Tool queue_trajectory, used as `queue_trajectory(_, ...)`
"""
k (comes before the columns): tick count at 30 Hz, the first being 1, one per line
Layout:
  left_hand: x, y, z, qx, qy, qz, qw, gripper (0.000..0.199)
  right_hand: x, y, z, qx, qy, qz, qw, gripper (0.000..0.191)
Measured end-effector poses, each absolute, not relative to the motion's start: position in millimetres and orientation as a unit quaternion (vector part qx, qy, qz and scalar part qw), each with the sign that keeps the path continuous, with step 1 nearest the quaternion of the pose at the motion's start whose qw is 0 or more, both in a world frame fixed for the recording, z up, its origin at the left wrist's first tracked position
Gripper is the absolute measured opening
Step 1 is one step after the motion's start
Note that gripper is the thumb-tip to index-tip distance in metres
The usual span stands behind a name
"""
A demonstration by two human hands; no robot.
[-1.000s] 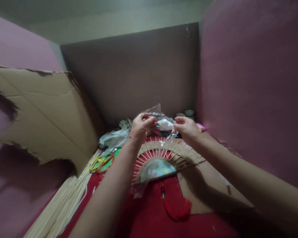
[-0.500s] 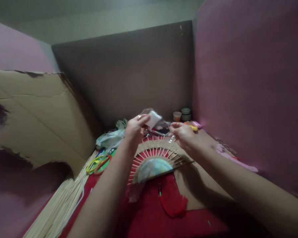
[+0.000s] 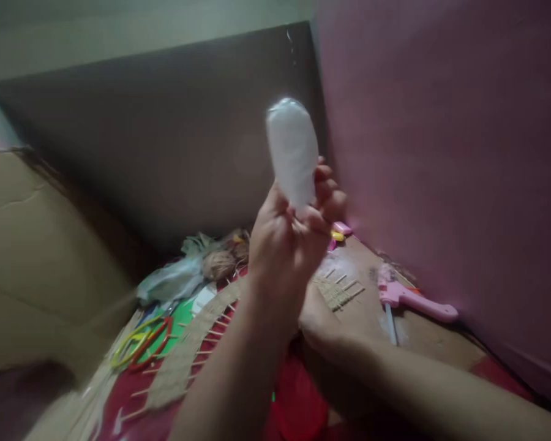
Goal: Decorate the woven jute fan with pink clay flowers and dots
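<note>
Raised in front of the dark wall is a white oblong object (image 3: pixel 294 150) with a rounded, shiny top; blur hides its exact kind. My left hand (image 3: pixel 296 229) is closed around its lower end, fingers curled. My right hand (image 3: pixel 320 321) is lower, behind my left wrist, over the half-round stick fan (image 3: pixel 177 361). Its fingers are hidden, so whether it holds anything does not show. The fan has a woven tan band and thin sticks spreading outward; my forearms cover its middle. A red tassel-like piece (image 3: pixel 300 398) lies below my right hand.
A pink glue gun (image 3: pixel 416 300) lies on cardboard at the right, near the pink wall. Scissors (image 3: pixel 142 343) with yellow and orange handles, balls of twine (image 3: pixel 220 263) and a pale plastic bag (image 3: pixel 169 278) are at the left. A large cardboard sheet (image 3: pixel 41 263) leans farther left.
My left hand has risen, bringing the white object upright. My right hand has come down and inward behind the left wrist. The view has swung right, showing the glue gun more fully.
</note>
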State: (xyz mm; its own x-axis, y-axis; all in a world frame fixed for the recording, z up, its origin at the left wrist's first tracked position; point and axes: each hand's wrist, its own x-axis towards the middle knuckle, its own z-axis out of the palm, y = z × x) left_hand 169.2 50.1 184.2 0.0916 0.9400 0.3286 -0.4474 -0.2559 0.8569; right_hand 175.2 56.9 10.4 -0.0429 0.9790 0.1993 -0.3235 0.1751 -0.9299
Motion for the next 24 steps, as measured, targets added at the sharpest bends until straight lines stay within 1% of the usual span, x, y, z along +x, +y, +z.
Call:
queue_trajectory(2,174,97,179,0.482,0.297,0.641,0.519,0.022,177,52,12,-0.356,-0.459,0.569,0.582,0.005)
queue_trajectory(4,171,146,163,0.475,0.371,0.651,0.461,0.013,178,48,13,-0.365,-0.439,0.592,0.569,0.007)
queue_trajectory(6,162,182,142,0.484,0.442,0.617,0.435,0.010,178,46,13,-0.372,-0.421,0.607,0.561,0.010)
queue_trajectory(8,149,195,126,0.504,0.481,0.578,0.425,0.008,176,45,12,-0.379,-0.406,0.617,0.558,0.013)
queue_trajectory(10,135,185,120,0.534,0.502,0.545,0.408,0.005,174,46,11,-0.381,-0.392,0.620,0.563,0.014)
queue_trajectory(12,118,156,124,0.577,0.503,0.511,0.392,0.014,174,47,12,-0.376,-0.380,0.619,0.576,0.014)
queue_trajectory(13,108,137,127,0.600,0.503,0.489,0.386,0.023,176,47,13,-0.371,-0.375,0.617,0.584,0.014)
queue_trajectory(14,97,117,131,0.638,0.508,0.443,0.373,0.036,177,48,14,-0.365,-0.370,0.615,0.593,0.014)
queue_trajectory(16,73,75,136,0.803,0.517,0.234,0.182,0.066,181,49,18,-0.350,-0.363,0.610,0.611,0.013)
queue_trajectory(17,61,57,135,0.848,0.500,0.151,0.092,0.077,183,49,20,-0.343,-0.359,0.609,0.618,0.013)
queue_trajectory(18,49,41,134,0.869,0.484,0.103,0.015,0.082,185,50,22,-0.335,-0.355,0.609,0.625,0.013)
queue_trajectory(20,28,17,129,0.849,0.509,0.051,-0.133,0.084,189,50,26,-0.314,-0.350,0.616,0.632,0.015)
queue_trajectory(21,20,7,127,0.824,0.535,0.032,-0.186,0.082,191,50,28,-0.301,-0.350,0.621,0.634,0.016)
queue_trajectory(23,9,-12,127,0.774,0.593,0.012,-0.221,0.067,195,50,33,-0.271,-0.353,0.630,0.636,0.017)
queue_trajectory(24,6,-23,129,0.760,0.615,0.017,-0.209,0.059,198,50,36,-0.255,-0.357,0.634,0.636,0.018)
